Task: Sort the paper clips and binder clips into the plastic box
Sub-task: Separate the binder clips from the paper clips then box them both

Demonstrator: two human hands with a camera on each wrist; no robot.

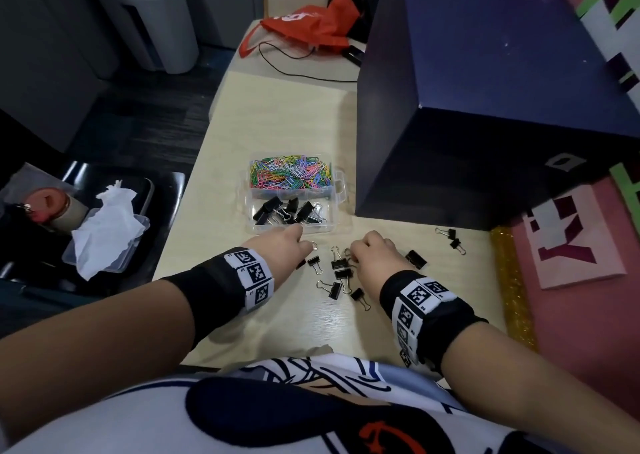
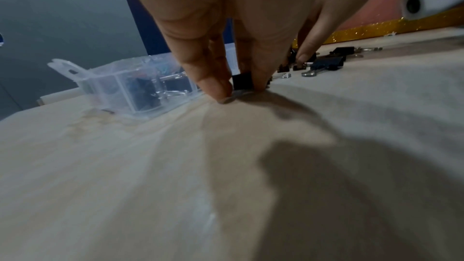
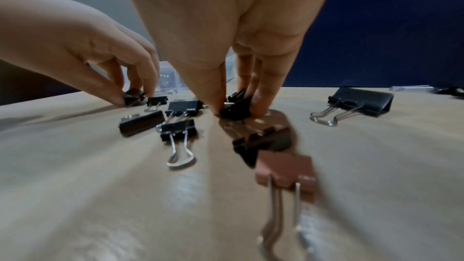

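Note:
A clear plastic box (image 1: 337, 185) stands on the wooden table, with coloured paper clips (image 1: 289, 173) in its far compartment and black binder clips (image 1: 287, 211) in the near one. My left hand (image 1: 287, 246) is just in front of the box and pinches a small black binder clip (image 2: 241, 82) against the table. My right hand (image 1: 372, 256) pinches another black binder clip (image 3: 236, 109) with thumb and fingers. Several loose black binder clips (image 1: 341, 277) lie between and around both hands, and a larger clip (image 1: 415, 259) lies to the right.
A big dark blue box (image 1: 485, 107) stands right of the plastic box. Two small binder clips (image 1: 452, 239) lie near its front corner. A gold glitter strip (image 1: 510, 280) and pink sheet (image 1: 571, 246) edge the table at right. An orange bag (image 1: 311, 28) and cable lie far back.

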